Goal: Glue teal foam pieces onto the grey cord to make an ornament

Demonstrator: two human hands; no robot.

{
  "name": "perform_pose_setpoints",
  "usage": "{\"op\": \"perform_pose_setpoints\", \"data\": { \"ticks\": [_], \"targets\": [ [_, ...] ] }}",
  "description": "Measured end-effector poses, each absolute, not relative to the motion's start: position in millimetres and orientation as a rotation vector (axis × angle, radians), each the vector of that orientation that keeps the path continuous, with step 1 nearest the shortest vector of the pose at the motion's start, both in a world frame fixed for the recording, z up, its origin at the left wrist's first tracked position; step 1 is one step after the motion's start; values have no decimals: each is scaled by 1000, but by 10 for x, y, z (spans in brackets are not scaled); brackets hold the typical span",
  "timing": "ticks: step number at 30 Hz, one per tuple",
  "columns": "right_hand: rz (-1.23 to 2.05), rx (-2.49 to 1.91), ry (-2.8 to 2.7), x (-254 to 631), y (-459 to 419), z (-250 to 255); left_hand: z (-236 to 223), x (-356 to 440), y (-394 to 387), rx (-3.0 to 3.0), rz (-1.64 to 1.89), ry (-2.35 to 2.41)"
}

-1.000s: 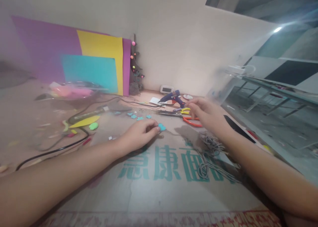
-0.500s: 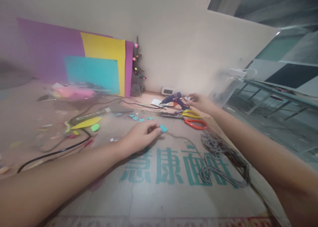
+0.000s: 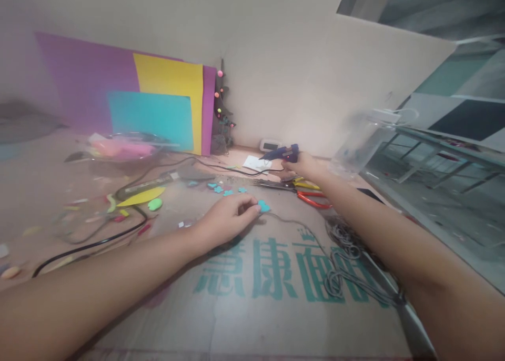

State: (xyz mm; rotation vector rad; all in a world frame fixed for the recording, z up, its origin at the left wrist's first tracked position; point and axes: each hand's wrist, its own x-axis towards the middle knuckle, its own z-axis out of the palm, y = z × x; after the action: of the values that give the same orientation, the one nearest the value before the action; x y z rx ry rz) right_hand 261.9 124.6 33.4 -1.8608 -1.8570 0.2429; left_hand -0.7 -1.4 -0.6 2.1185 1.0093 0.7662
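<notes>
My left hand (image 3: 231,213) rests low over the printed board, thumb and forefinger pinching a small turquoise foam flower (image 3: 263,207). A thin grey cord (image 3: 292,221) trails to the right from beside the flower. At the back, my right hand (image 3: 302,166) is closed round the handle of a dark blue glue gun (image 3: 281,153), whose nozzle points left. Scissors with red and yellow handles (image 3: 313,199) lie just below my right wrist and are partly covered by it. Several more turquoise flowers (image 3: 228,192) are scattered beyond my left hand.
A tangle of grey cord (image 3: 343,240) lies under my right forearm. Foam sheets (image 3: 150,119) lean on the wall at left, near a small decorated tree (image 3: 221,113). A black cable (image 3: 94,242) and a yellow leaf shape (image 3: 142,197) lie left. A clear container (image 3: 355,145) stands at right.
My right hand has moved left from beside the glue gun and taken hold of it, lifting it slightly. The left hand still pinches the turquoise flower.
</notes>
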Motion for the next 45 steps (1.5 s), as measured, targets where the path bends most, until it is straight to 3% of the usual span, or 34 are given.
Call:
{"op": "perform_pose_setpoints", "data": {
  "ticks": [10, 16, 28, 35, 45],
  "targets": [
    [390, -1575, -1874, 2492, 168, 531, -63, -10, 12, 2129, 833, 1086],
    [165, -1446, -1972, 2452, -376, 341, -41, -11, -8, 2121, 856, 1116],
    [456, -1356, -2031, 2493, -438, 137, 28, -35, -31, 2090, 1019, 1090],
    [241, -1360, -2006, 2509, -411, 116, 29, -32, -9, 2074, 1026, 1101],
    [263, -1491, -1984, 2490, -424, 88, -12, -39, 3, 2082, 1005, 1110]
  ]
}}
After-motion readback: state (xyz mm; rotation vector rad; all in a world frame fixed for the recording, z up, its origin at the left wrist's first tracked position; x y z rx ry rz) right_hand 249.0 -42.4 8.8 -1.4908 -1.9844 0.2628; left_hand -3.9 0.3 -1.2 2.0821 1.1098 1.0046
